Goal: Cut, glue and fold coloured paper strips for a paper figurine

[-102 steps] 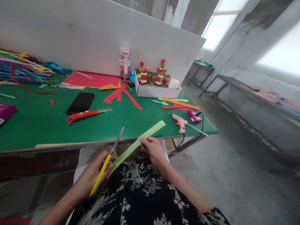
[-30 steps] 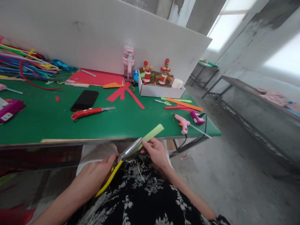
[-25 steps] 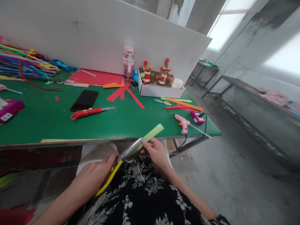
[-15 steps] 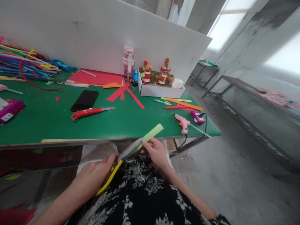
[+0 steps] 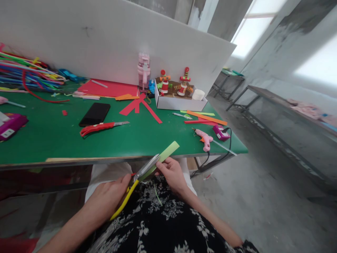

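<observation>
My left hand (image 5: 113, 191) is closed round the handles of a pair of scissors (image 5: 123, 200) with a yellow grip; the fingers inside the handles are partly hidden. Its metal blades lie along a light green paper strip (image 5: 169, 150), just over the table's front edge. My right hand (image 5: 171, 173) pinches that strip between thumb and fingers, close to the blade tips. A thin green sliver (image 5: 157, 193) hangs over the patterned black top below the blades.
On the green table (image 5: 147, 138) lie a red utility knife (image 5: 97, 128), a black phone (image 5: 95, 114), red strips (image 5: 151, 110) and a pink glue gun (image 5: 206, 138). Behind them stand a white box (image 5: 179, 103) with two small figures and a pink bottle (image 5: 143, 72). Colourful sticks (image 5: 31, 73) are heaped left.
The green strip and my right hand have shifted slightly left and down toward the scissors. The blades appear closer together than before.
</observation>
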`<state>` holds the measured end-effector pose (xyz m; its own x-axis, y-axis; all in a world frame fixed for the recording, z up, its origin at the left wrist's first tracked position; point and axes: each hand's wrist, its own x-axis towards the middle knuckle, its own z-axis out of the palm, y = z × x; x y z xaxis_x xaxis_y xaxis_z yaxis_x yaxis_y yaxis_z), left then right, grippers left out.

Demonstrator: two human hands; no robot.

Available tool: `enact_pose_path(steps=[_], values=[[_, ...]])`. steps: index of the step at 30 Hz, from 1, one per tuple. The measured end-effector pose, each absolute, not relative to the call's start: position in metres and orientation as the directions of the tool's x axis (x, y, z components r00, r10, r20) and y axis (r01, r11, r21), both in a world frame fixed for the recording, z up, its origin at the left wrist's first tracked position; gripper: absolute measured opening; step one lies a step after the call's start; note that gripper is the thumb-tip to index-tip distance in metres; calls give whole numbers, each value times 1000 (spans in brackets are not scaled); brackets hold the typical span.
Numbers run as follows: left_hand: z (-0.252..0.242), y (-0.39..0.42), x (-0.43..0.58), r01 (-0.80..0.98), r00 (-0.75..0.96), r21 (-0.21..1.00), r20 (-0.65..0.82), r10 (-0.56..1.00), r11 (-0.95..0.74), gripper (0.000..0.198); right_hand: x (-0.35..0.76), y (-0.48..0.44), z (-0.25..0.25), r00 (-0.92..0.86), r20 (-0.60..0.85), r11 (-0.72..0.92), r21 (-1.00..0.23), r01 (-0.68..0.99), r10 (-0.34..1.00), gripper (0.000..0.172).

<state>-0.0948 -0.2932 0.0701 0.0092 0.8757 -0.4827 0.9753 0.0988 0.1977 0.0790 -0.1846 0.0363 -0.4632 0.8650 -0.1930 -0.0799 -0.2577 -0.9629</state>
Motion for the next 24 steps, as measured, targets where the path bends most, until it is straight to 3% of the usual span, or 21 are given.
enact_pose_path(steps=[11,24], values=[[68,-297,-96,964,9,241,-436,900,108,40,79,-183,38,-463,-185,-252,-964,-87,867,38],[59,-299,-101,975,-1,202,-420,908,95,44,79,-181,44,-482,-170,-264,-955,-134,859,39]])
